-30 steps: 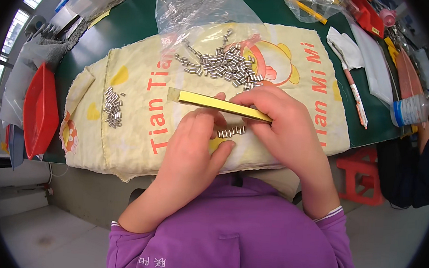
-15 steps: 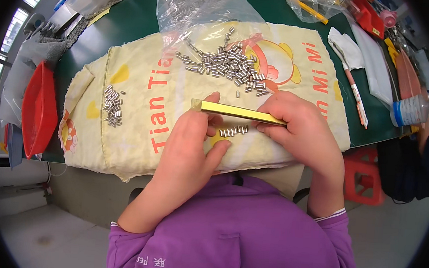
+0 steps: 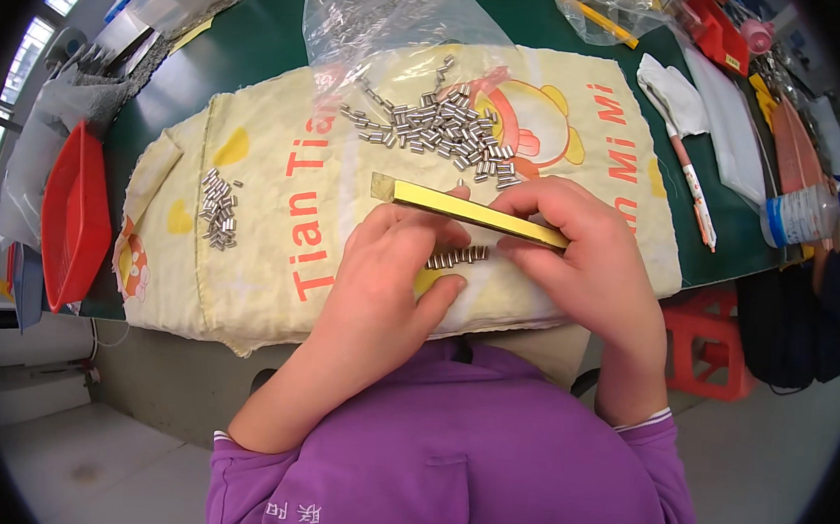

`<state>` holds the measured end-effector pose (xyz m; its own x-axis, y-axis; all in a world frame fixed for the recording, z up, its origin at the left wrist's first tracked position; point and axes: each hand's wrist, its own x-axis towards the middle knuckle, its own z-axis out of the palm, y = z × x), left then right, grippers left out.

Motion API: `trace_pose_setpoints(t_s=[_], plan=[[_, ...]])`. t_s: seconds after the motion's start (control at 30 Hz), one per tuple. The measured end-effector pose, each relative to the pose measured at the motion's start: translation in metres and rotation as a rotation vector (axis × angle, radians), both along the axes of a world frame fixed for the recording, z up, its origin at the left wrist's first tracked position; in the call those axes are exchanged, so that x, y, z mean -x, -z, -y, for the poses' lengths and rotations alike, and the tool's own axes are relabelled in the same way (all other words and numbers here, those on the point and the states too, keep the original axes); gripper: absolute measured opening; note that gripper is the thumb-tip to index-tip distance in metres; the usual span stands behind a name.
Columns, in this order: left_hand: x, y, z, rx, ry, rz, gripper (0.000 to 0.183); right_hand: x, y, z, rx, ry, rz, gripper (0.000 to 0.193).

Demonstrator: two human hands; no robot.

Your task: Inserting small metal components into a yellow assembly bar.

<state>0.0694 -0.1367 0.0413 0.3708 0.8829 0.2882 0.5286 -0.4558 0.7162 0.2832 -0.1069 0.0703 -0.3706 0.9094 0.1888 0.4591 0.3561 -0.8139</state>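
Note:
A narrow yellow bar (image 3: 477,214) with a dark lower edge and a greyish left end is pinched in my right hand (image 3: 592,245), thumb below and fingers above. Under it a short row of small metal cylinders (image 3: 459,256) stands side by side on the cloth. My left hand (image 3: 390,279) hovers at the row's left end, thumb apart from its bent fingers, with nothing visible in it. A large heap of the same cylinders (image 3: 449,126) lies beyond the hands, and a smaller heap (image 3: 217,211) sits to the left.
A pale yellow printed cloth (image 3: 271,164) covers part of the green table (image 3: 194,76). A clear plastic bag (image 3: 408,18) with more cylinders lies at the back. At left stands a red tray (image 3: 77,219); at right are a pen (image 3: 695,194), a white cloth (image 3: 675,95) and a bottle (image 3: 798,218).
My left hand has drawn back slightly from the bar's left end, and its fingers have shifted over the row. The bar's left end has risen and swung away from me.

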Motion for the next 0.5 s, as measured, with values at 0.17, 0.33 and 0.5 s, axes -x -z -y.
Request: trace_pose_setpoints(t_s=[0.17, 0.33, 0.5], plan=[[0.001, -0.004, 0.006, 0.135, -0.122, 0.167, 0.058, -0.014, -0.003, 0.001, -0.06, -0.042, -0.013, 0.024], [0.024, -0.013, 0.003, 0.069, -0.089, 0.216, 0.059, -0.016, -0.002, 0.001, -0.077, -0.149, 0.074, 0.022], [0.023, -0.018, 0.008, 0.12, -0.167, 0.133, 0.027, -0.008, 0.003, -0.001, -0.11, -0.135, 0.087, 0.024]])
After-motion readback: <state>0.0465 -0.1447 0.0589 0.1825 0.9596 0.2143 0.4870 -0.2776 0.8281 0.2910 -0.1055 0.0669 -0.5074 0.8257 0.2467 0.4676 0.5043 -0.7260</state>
